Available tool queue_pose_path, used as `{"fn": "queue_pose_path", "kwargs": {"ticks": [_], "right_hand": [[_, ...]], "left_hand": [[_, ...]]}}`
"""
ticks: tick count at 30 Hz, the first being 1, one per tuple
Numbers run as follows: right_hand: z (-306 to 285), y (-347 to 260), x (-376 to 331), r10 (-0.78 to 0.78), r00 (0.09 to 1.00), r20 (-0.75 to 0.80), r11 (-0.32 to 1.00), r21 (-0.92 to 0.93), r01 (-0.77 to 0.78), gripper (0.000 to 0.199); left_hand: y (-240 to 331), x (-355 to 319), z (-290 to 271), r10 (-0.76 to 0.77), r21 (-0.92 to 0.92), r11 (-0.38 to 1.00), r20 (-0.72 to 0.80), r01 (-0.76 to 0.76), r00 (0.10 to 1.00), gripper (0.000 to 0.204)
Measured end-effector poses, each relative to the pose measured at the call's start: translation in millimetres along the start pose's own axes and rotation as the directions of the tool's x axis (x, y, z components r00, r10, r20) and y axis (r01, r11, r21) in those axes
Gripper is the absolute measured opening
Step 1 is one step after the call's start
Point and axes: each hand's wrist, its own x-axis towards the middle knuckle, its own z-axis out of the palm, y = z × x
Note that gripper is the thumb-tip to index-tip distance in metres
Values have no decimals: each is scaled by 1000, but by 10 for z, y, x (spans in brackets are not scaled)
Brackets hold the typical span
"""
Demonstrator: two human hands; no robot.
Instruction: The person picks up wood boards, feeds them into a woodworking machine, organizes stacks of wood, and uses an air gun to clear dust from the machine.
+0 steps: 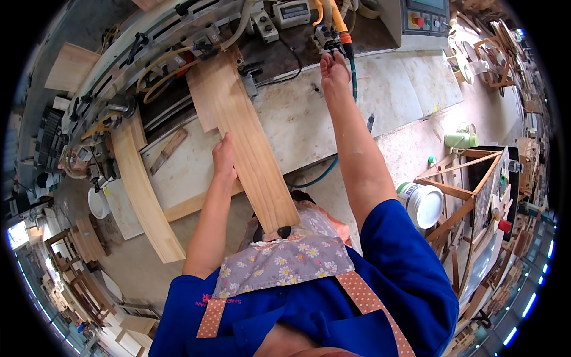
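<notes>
My left hand [224,157] presses flat against the edge of the long pale wooden plank [247,140], which lies slanted on the grey machine table [386,89] with its far end under the clamp head. My right hand [334,66] reaches out to the orange-collared hose fitting [343,37] — fingers curled at it, though I cannot tell whether they grip. I judge I'm setting the plank up for machining — next it needs steadying and careful alignment.

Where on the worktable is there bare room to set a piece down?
The pale worktable is bare right of the right hand, up to the control panel. A smaller patch lies between the plank under the left hand and the right forearm. Left of the plank, the curved board and clamps crowd it.
</notes>
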Motion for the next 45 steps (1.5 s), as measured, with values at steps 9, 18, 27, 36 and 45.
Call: {"fn": "queue_pose_path", "kwargs": {"ticks": [9,18,27,36,45], "right_hand": [[-358,-306,-498,535,741,405,787,-558,-264,33],[74,-2812,426,-261,869,420,476,-727,494,70],[203,-3041,2140,-495,788,366,109,-874,474,119],[550,-3103,1987,-356,820,448,-150,-894,423,110],[161,-2902,1788,-400,911,106,733,-560,387,69]], "left_hand": [[-31,0,-15,14,92,996,-22,-12,1000,42],[-243,-402,-520,676,979,-139,206,-152,707,47],[-111,-420,-359,643,989,-102,148,-108,751,49],[-104,-472,-280,639,990,-98,140,-101,756,48],[-151,-435,-369,637,986,-121,166,-115,752,48]]}}
